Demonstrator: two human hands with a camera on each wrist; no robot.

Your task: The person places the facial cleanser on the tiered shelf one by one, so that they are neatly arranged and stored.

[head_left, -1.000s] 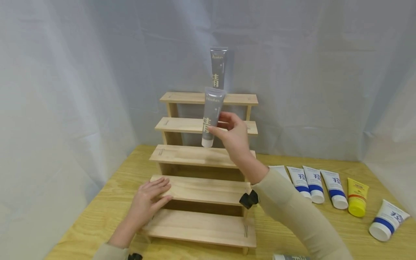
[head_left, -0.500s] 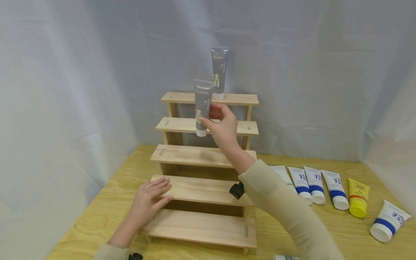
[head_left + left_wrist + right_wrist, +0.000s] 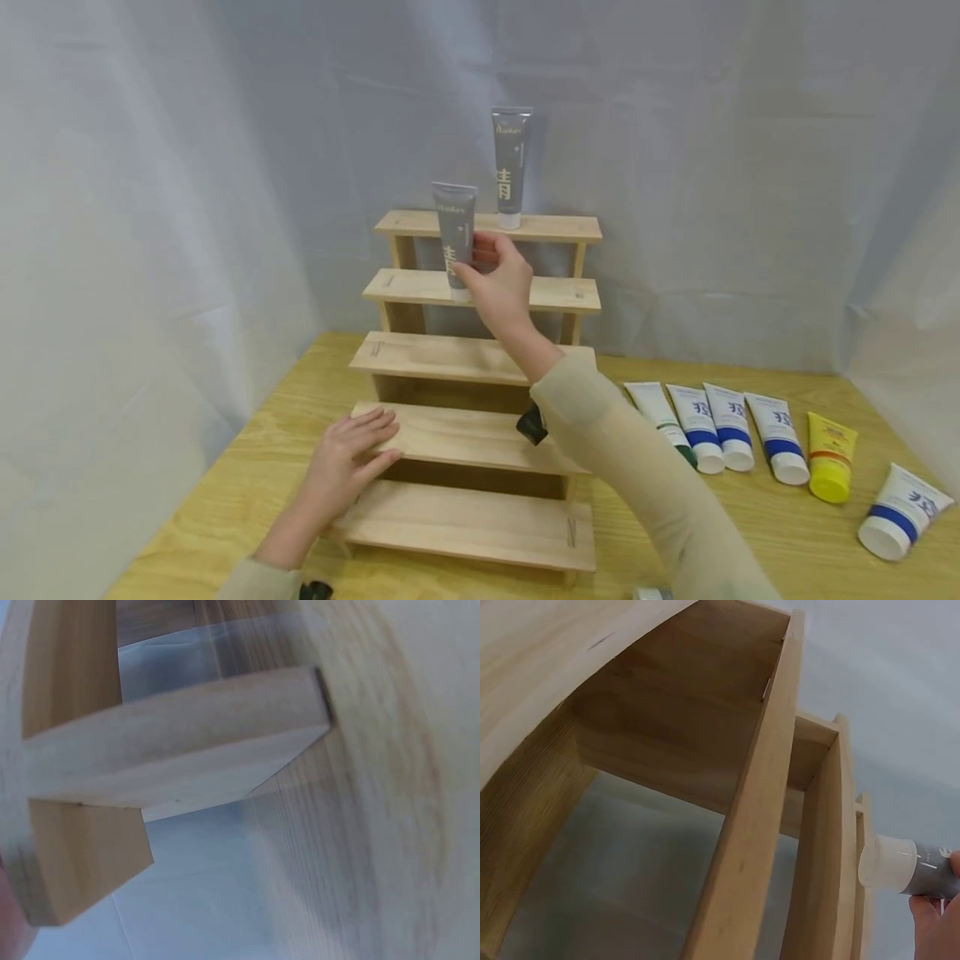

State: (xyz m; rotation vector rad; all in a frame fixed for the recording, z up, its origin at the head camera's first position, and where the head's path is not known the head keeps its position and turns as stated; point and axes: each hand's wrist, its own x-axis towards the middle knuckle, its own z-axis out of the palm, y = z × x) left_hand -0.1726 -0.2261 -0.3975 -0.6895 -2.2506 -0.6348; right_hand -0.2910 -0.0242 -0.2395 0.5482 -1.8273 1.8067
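My right hand pinches the grey tube | cap below my grip, flat end above | my left hand, fingers extended, rests on the shelf

Speaker one: There it was, the head camera looking forward and down from well back, taking in every step of the wooden stand and the pale backdrop behind!

Speaker two: And the left wrist view? In tight, tilted askew, slanting boards crowded its frame!

Speaker one: The right wrist view faced the stand closely too, turned sideways, upper shelves toward the right, right hand and gray tube at its edge.

Speaker two: So head and right wrist shared that tube!
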